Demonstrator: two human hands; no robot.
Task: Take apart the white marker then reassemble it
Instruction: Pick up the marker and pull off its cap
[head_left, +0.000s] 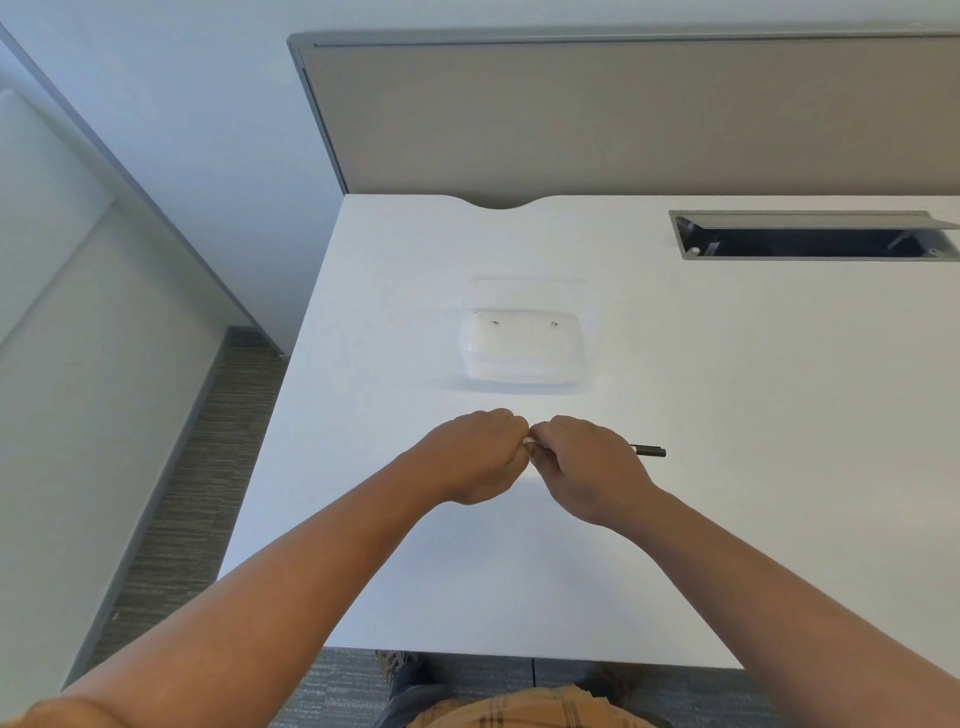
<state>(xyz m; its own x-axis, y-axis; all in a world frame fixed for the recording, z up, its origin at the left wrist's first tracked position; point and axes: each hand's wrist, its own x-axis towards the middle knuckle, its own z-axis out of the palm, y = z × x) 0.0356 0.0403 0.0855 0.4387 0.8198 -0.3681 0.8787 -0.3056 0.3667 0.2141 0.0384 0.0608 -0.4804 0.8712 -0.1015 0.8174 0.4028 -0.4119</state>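
Note:
Both my hands meet over the middle of the white table (519, 571). My left hand (475, 454) and my right hand (589, 462) are closed, knuckles almost touching. Only a small white bit of the white marker (529, 442) shows between them; the rest is hidden in my fists. A thin black piece (649, 450) sticks out past my right hand to the right; I cannot tell whether it is held or lies on the table.
A clear plastic container (525, 345) with its lid open sits just beyond my hands. A grey cable slot (810, 236) is set into the table at the far right. A beige partition (623, 119) backs the table, whose left edge drops to the carpet.

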